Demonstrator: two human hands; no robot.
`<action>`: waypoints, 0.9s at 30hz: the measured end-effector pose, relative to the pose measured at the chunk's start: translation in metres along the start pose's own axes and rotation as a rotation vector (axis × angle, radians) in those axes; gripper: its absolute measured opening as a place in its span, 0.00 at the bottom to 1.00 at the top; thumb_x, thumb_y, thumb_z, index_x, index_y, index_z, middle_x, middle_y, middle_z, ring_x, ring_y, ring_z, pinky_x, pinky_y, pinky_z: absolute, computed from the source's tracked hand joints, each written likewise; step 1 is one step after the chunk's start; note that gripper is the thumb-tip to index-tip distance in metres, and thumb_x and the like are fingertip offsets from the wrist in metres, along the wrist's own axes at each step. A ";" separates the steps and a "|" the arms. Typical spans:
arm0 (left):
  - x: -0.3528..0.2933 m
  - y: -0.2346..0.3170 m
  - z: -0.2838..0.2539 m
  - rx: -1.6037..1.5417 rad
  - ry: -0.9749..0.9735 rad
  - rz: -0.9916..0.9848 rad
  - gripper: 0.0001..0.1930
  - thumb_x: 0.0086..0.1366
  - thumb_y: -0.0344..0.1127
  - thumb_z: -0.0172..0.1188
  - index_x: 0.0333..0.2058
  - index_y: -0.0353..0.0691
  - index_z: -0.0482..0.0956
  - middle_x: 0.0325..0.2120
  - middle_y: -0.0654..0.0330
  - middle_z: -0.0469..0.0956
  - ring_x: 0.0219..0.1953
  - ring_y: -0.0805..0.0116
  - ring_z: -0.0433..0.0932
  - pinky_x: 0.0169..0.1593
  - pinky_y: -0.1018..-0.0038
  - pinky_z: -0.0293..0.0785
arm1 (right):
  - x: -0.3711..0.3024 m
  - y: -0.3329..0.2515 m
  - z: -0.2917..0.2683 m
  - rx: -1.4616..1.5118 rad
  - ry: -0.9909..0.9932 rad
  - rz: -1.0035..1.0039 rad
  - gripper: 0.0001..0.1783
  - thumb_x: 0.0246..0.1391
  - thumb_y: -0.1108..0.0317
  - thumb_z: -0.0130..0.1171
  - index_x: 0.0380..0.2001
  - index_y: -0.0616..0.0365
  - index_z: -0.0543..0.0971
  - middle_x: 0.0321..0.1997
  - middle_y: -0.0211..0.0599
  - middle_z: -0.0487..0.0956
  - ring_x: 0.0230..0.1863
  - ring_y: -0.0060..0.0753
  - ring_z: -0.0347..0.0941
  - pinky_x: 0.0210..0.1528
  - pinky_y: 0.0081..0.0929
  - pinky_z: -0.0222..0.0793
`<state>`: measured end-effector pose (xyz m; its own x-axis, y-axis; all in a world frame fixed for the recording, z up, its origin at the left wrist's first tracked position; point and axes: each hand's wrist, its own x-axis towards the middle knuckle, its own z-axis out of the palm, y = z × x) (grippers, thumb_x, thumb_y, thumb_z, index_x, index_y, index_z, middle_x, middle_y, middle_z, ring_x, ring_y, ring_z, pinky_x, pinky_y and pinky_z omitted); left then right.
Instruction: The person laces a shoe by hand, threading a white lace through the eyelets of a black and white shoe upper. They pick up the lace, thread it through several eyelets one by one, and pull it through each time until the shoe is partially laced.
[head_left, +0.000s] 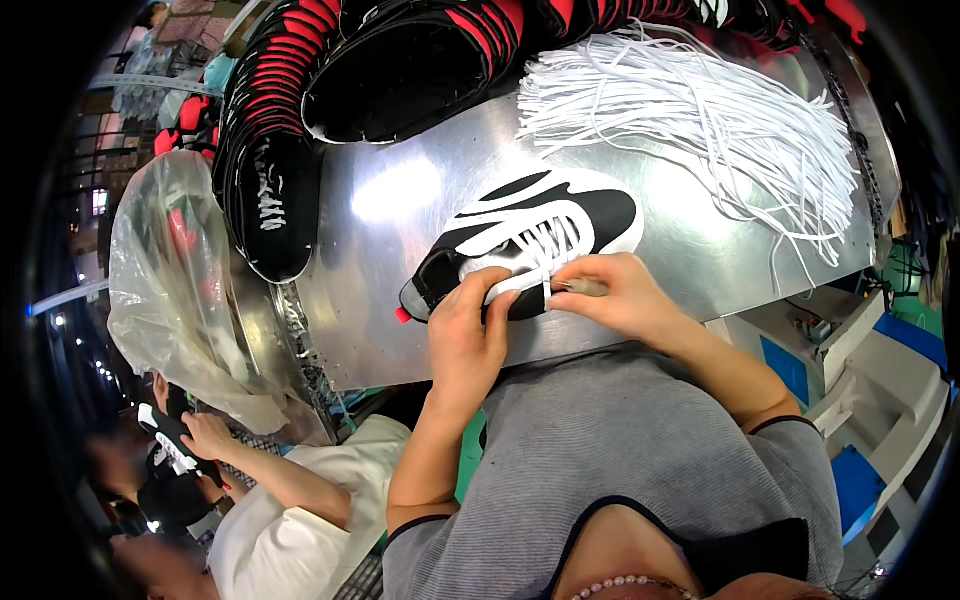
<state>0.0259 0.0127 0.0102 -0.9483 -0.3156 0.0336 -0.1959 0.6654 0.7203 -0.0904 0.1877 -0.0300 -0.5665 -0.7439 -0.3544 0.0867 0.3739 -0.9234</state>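
Observation:
A black-and-white shoe upper (600,217) with a red tab at its heel lies on the metal table before me, toe pointing away to the right. White lace (545,240) crosses its front in several rows. My left hand (468,325) grips the upper's near side by the opening, thumb and fingers closed on the edge. My right hand (625,295) pinches a small tool with a short tan handle (585,287) beside the lace rows. The tool's tip is hidden at the near eyelet edge, where a strand of lace hangs down.
A pile of loose white laces (690,120) covers the table's far right. Stacked black-and-red uppers (262,200) line the far and left edges. A clear plastic bag (170,290) hangs at the left. Beside me, a co-worker's hand (208,437) holds another shoe upper (168,440).

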 end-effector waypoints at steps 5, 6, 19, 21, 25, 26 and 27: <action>0.003 0.004 0.002 0.012 0.068 -0.047 0.08 0.63 0.27 0.62 0.41 0.34 0.77 0.28 0.53 0.79 0.29 0.60 0.76 0.33 0.70 0.71 | 0.015 0.013 0.026 0.366 0.163 -0.078 0.12 0.55 0.62 0.66 0.34 0.61 0.83 0.20 0.26 0.76 0.24 0.17 0.67 0.28 0.21 0.64; 0.004 0.004 0.002 0.014 0.065 -0.053 0.08 0.63 0.27 0.62 0.40 0.34 0.78 0.27 0.57 0.78 0.27 0.70 0.73 0.32 0.76 0.69 | 0.014 0.008 0.025 0.349 0.179 -0.132 0.12 0.55 0.62 0.66 0.34 0.61 0.82 0.20 0.26 0.75 0.23 0.16 0.66 0.27 0.21 0.63; 0.010 0.000 0.019 0.093 0.188 0.076 0.11 0.58 0.33 0.68 0.37 0.37 0.77 0.29 0.52 0.81 0.29 0.53 0.81 0.33 0.66 0.75 | 0.005 -0.008 0.014 0.155 0.246 -0.330 0.13 0.60 0.64 0.61 0.42 0.61 0.74 0.27 0.36 0.78 0.28 0.27 0.74 0.32 0.28 0.68; 0.012 -0.001 0.019 0.101 0.192 0.101 0.11 0.58 0.32 0.68 0.36 0.36 0.78 0.28 0.52 0.81 0.28 0.53 0.81 0.32 0.67 0.75 | -0.005 -0.002 0.009 0.059 0.181 -0.277 0.12 0.62 0.65 0.58 0.41 0.61 0.71 0.28 0.39 0.79 0.29 0.34 0.76 0.33 0.30 0.69; 0.014 -0.003 0.018 0.088 0.192 0.150 0.11 0.58 0.32 0.68 0.37 0.36 0.78 0.26 0.51 0.81 0.27 0.54 0.81 0.31 0.68 0.74 | -0.006 0.001 0.004 -0.041 0.149 -0.279 0.09 0.63 0.65 0.54 0.37 0.61 0.71 0.26 0.40 0.79 0.28 0.41 0.78 0.32 0.32 0.69; 0.014 -0.003 0.019 0.079 0.180 0.141 0.11 0.58 0.32 0.68 0.37 0.36 0.79 0.26 0.51 0.81 0.27 0.55 0.81 0.31 0.68 0.74 | -0.004 0.003 0.003 -0.061 0.147 -0.293 0.09 0.63 0.65 0.54 0.37 0.61 0.71 0.26 0.40 0.79 0.27 0.41 0.78 0.31 0.32 0.69; 0.015 -0.003 0.018 0.072 0.171 0.133 0.11 0.58 0.32 0.68 0.38 0.36 0.79 0.26 0.51 0.81 0.26 0.55 0.81 0.31 0.68 0.74 | -0.003 0.001 0.003 -0.065 0.138 -0.286 0.09 0.63 0.65 0.55 0.36 0.61 0.71 0.25 0.40 0.79 0.27 0.41 0.78 0.31 0.32 0.69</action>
<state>0.0080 0.0181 -0.0039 -0.9122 -0.3277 0.2460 -0.0952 0.7536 0.6504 -0.0864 0.1887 -0.0308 -0.6668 -0.7432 -0.0546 -0.1419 0.1986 -0.9698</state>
